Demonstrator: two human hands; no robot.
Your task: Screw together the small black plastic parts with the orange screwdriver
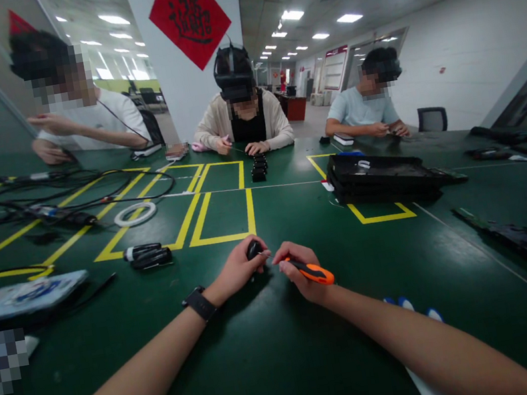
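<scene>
Hands (pixel 275 266) pinch black part (pixel 254 249) and screwdriver (pixel 312 271).

Around my hands I see bare green table (pixel 280 356) toward me and to both sides, open for either arm. Ahead on the left lie two black cylinders (pixel 148 254), a white ring (pixel 135 213) and tangled cables (pixel 65 190); ahead on the right a stack of black trays (pixel 381 178) blocks the way. Straight ahead, the lane between yellow tape lines (pixel 218 215) stays open up to a row of small black parts (pixel 258 168).
</scene>
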